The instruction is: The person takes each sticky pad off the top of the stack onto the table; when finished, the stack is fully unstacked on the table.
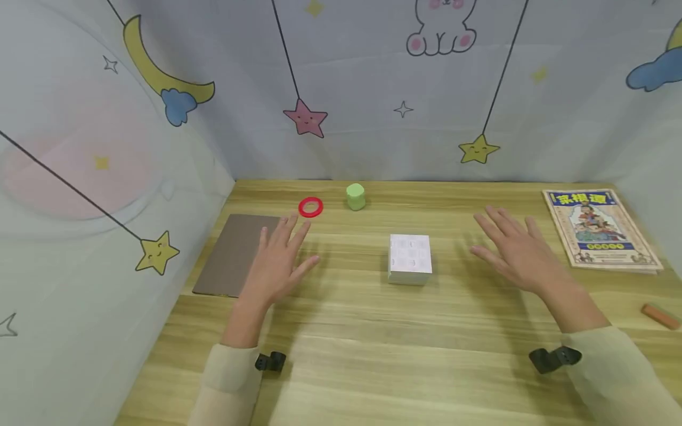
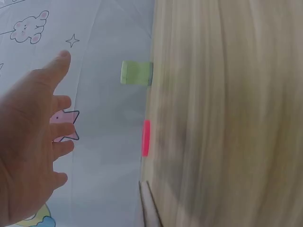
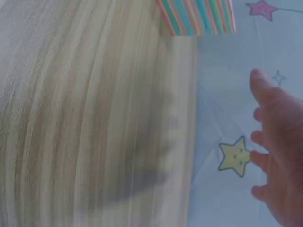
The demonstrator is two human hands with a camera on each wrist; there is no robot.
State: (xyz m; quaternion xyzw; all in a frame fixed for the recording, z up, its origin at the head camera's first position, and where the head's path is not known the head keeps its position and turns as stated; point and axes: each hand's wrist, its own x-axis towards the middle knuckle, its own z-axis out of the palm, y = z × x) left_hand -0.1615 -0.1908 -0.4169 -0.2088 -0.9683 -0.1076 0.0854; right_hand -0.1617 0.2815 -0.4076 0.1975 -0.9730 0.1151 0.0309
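Observation:
My left hand (image 1: 276, 263) hovers over the table with its fingers spread, overlapping the right part of a grey-brown flat board (image 1: 226, 254) in the head view. Nothing is in its grasp. On the other side, my right hand (image 1: 519, 251) is also held above the table, fingers straight and apart, holding nothing. Between the two hands sits a square block of stacked paper (image 1: 409, 254) with a white printed top. The right wrist view shows colourful stripes along the paper block's side (image 3: 199, 16).
A red ring (image 1: 311, 199) and a small light-green cylinder (image 1: 356, 197) stand toward the table's back edge. At the right lie a comic-covered book (image 1: 599, 228) and a short orange-brown stick (image 1: 660, 316). Printed curtains (image 1: 367, 77) enclose the table behind and at the sides.

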